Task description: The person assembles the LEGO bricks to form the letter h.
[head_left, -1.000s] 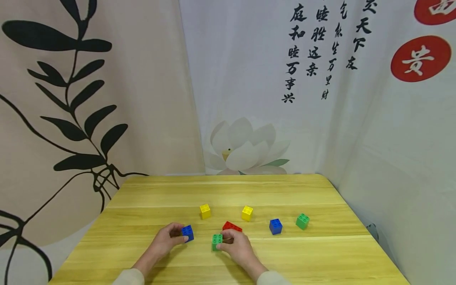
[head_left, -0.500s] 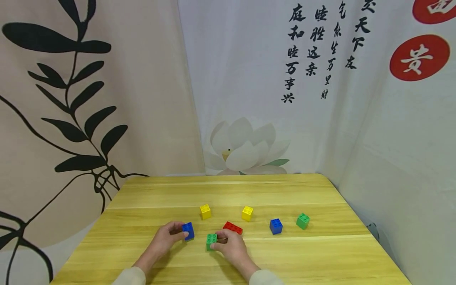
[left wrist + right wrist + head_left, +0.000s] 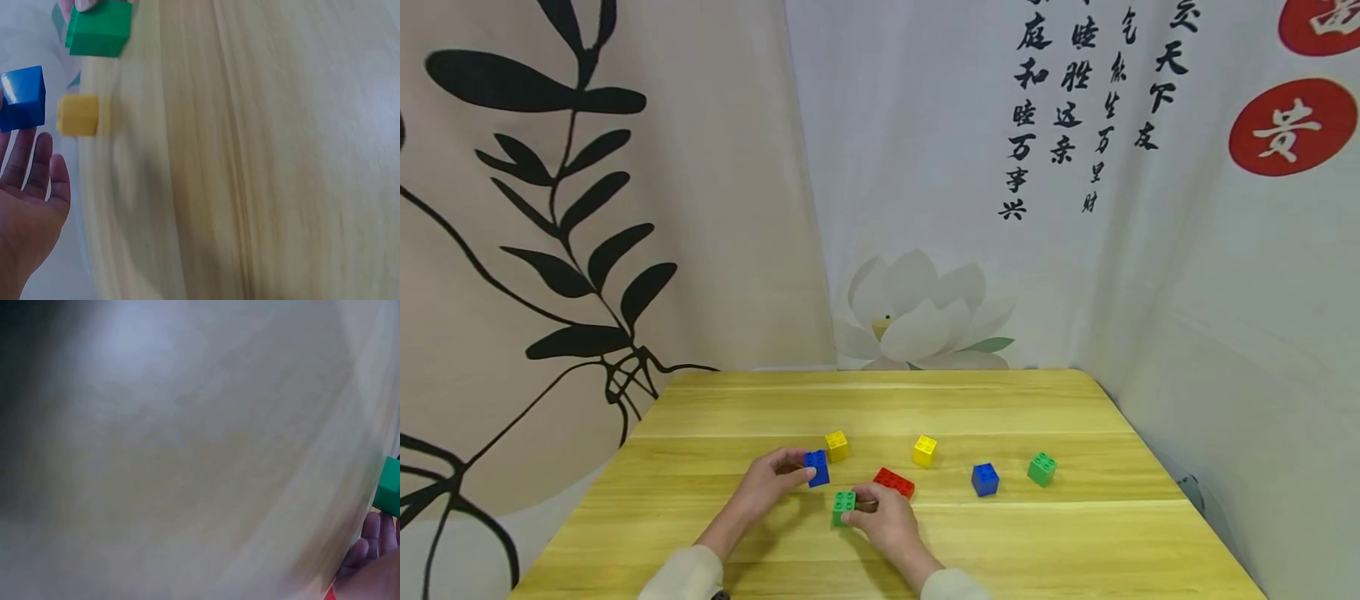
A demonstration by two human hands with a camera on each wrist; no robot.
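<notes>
Backdrop (image 3: 925, 167) reads 贵 (image 3: 1287, 131); left hand (image 3: 767, 482) pinches blue block (image 3: 819, 467), right hand (image 3: 889, 523) green block (image 3: 842, 505).

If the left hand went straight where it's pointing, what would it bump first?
Probably the nearer yellow block, just beyond the blue block the left hand pinches, though it might pass above; height is unclear.

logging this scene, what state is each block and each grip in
left grip, holding left blue block
right grip, holding left green block
left blue block, held, joined to nothing
left green block, held, studs up
red block, on table, partly hidden
left yellow block, on table, unheld
right yellow block, on table, unheld
right blue block, on table, unheld
right green block, on table, unheld
</notes>
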